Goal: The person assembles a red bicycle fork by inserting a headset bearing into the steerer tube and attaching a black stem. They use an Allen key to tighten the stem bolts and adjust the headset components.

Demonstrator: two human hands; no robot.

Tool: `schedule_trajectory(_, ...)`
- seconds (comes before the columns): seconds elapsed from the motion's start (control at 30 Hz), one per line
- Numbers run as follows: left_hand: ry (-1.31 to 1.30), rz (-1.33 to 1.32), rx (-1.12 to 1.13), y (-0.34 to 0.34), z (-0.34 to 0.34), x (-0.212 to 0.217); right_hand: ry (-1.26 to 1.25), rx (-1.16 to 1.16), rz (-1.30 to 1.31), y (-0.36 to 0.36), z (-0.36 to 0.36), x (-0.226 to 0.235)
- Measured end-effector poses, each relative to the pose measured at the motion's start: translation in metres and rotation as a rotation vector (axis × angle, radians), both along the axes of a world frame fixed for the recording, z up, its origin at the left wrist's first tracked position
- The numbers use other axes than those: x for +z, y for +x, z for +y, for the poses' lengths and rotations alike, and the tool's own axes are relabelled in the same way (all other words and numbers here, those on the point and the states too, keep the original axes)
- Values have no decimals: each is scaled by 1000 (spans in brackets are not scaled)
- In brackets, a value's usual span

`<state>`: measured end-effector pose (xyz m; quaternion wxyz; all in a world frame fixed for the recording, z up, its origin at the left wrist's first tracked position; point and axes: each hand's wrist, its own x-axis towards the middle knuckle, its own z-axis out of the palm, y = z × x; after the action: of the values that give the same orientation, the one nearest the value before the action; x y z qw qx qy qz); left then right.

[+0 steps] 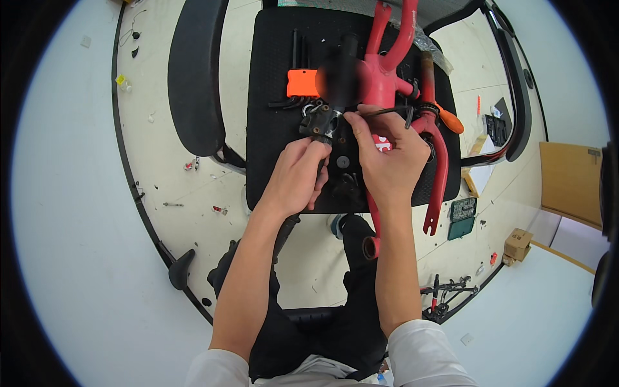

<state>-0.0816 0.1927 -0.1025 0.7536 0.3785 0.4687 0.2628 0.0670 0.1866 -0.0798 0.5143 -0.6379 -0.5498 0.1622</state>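
My left hand (293, 175) is closed around a black handlebar (284, 237), just below the dark stem clamp (317, 121) mounted on it. Beyond the clamp, the bar's far end is a blurred dark shape. In my right hand (394, 158), thumb and fingers pinch a black L-shaped hex key (407, 115), its inner end hidden by my fingers beside the clamp. A red bicycle frame (380, 84) lies on the chair seat, with a red fork (441, 174) to the right of my right hand.
The black chair seat (267, 138) carries an orange hex-key holder (302, 82), a round dark cap (343, 162) and an orange-handled tool (451, 120). Armrests (196, 77) flank it. On the floor are a saddle (182, 269), a green case (461, 227) and a cardboard box (518, 245).
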Motion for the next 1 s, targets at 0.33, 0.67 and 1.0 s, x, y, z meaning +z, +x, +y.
schedule_trajectory(0.33, -16, 7, 5, 1, 0, 0, -58, 15, 195, -5, -1, 2)
schedule_trajectory(0.67, -26, 5, 4, 1, 0, 2, -56, 0, 184, 6, 1, -5)
schedule_trajectory(1.0, -12, 27, -3, 1, 0, 1, 25, 113, -68, 5, 0, -4)
